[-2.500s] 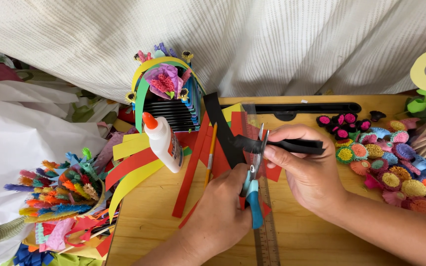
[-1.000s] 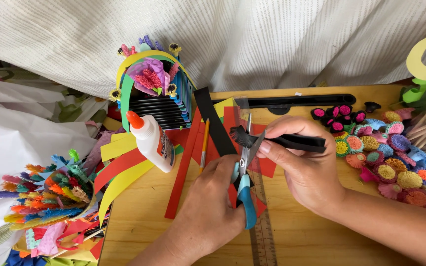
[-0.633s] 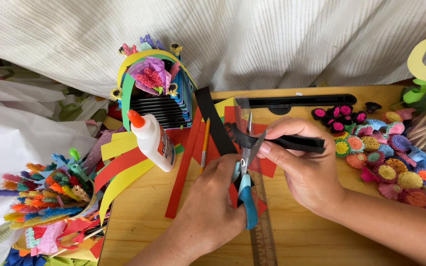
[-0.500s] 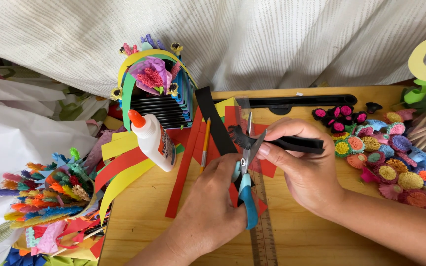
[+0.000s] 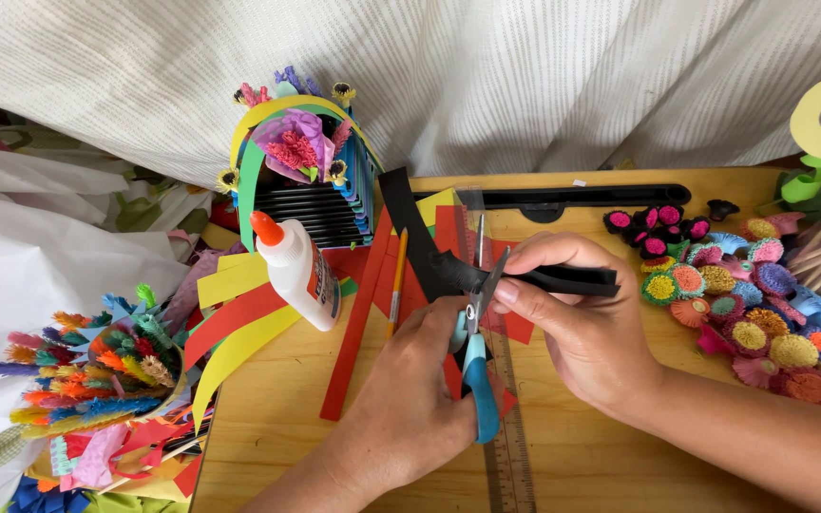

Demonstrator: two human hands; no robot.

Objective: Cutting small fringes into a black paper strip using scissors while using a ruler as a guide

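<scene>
A white cloth (image 5: 525,76) hangs across the back, and below it a wooden board (image 5: 287,437) carries the work. To the left lies crumpled white paper (image 5: 21,285) with a heap of fringed paper pieces (image 5: 97,380) in many colours just beside the board's left edge. At the right edge a spread of paper flowers (image 5: 762,313) — yellow, orange, pink, blue — lies well apart from the hands' work but near the right forearm. At the back stands a paper basket (image 5: 306,180) with a yellow and green arch, and in front of it yellow and red strips (image 5: 239,323) fan out across the board. A glue bottle (image 5: 296,271) with an orange tip leans among them. A clear ruler (image 5: 510,456) runs down the board under the hands.

The right hand (image 5: 591,332) pinches a black strip (image 5: 525,277) between thumb and fingers; the strip runs from the back of the board, bends near the scissors, and passes out to the right above that hand's knuckles. The left hand (image 5: 420,399) is closed on the blue handles of the scissors (image 5: 477,351), which lie just to its right, pointing away from the person. The blades stand slightly apart at the strip, right beside the right thumb — whether they touch it cannot be told. A thin orange pencil (image 5: 396,290) lies on the red strips just left of the scissors.
</scene>
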